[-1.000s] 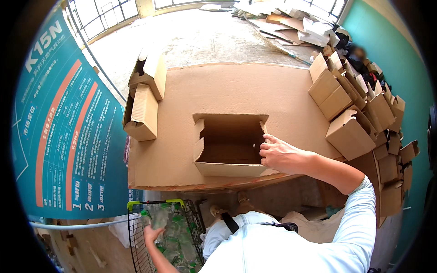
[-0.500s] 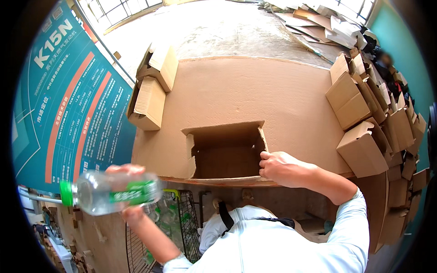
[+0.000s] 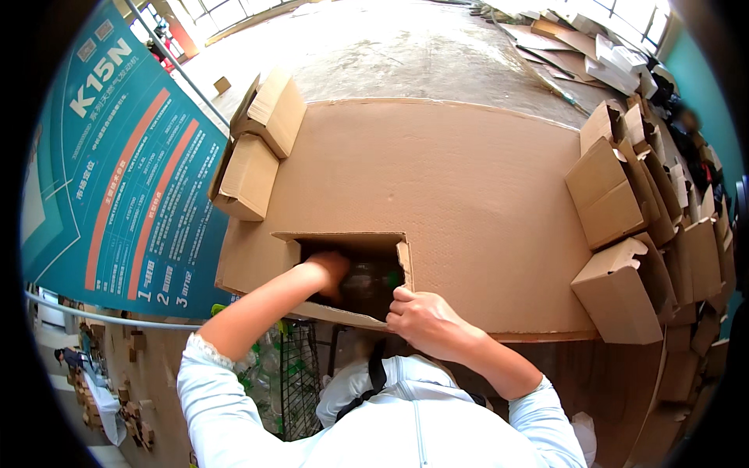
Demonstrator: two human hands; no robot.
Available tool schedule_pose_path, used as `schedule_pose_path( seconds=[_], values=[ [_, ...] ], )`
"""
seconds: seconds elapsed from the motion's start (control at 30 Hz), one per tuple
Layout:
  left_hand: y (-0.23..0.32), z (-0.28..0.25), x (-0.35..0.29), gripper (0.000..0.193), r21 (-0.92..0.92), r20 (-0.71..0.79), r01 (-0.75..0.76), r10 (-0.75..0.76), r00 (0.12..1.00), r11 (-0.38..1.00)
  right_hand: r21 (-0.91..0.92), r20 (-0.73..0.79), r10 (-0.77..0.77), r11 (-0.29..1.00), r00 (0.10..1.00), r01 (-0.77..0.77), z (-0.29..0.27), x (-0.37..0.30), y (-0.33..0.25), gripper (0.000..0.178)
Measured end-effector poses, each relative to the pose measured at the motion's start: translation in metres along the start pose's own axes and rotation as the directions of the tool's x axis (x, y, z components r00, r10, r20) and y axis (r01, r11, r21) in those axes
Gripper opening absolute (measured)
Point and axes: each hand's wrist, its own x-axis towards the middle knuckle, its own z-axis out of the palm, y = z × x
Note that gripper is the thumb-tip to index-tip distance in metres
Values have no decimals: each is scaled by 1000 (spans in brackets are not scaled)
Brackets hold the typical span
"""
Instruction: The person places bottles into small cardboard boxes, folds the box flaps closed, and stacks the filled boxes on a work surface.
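An open cardboard box (image 3: 282, 248) stands at the near edge of the cardboard-covered table. My left hand (image 3: 331, 271) reaches down into it, fingers partly in shadow, closed around the base end of a clear plastic bottle (image 3: 365, 282). The bottle lies on its side inside, its green cap toward the box's right wall. With fingers pinched, my right hand (image 3: 425, 316) grips the box's near right corner. The lower side of the bottle is too dark to make out.
Two cardboard boxes (image 3: 251, 175) stand at the table's left, beside a teal printed banner (image 3: 125, 187). More open boxes (image 3: 612, 195) line the right side. Below the near edge is a black wire basket (image 3: 300, 374) with several clear bottles. A cardboard sheet (image 3: 468, 195) covers the table.
My left hand has carried the bottle from left of the table into the box. My right hand still holds the box's right edge. The box sits farther left in view.
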Motion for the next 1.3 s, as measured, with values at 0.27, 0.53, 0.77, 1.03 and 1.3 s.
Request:
schedule_pose_path(
  seconds=[0.27, 0.53, 0.77, 1.03, 1.3],
  values=[
    [14, 17, 46, 24, 273, -323, 32, 60, 944, 962, 18, -23, -29, 999, 999, 30, 2, -1, 2, 5],
    [7, -12, 6, 38, -11, -255, -115, 109, 961, 993, 10, -16, -6, 1000, 1000, 6, -3, 7, 4, 9],
    [-40, 28, -185, 37, -495, -867, -587, -327, 375, 641, -19, -93, 158, 987, 983, -160, -7, 10, -7, 8],
    [-153, 465, -117, 25, -955, -162, 173, -910, 381, 242, -15, -97, 329, 943, 939, -332, -13, 31, -27, 11],
    [-105, 569, -56, 76, -674, 370, 718, -761, 533, 175, -70, -124, 500, 857, 857, -510, -7, 36, -44, 15]
  ],
)
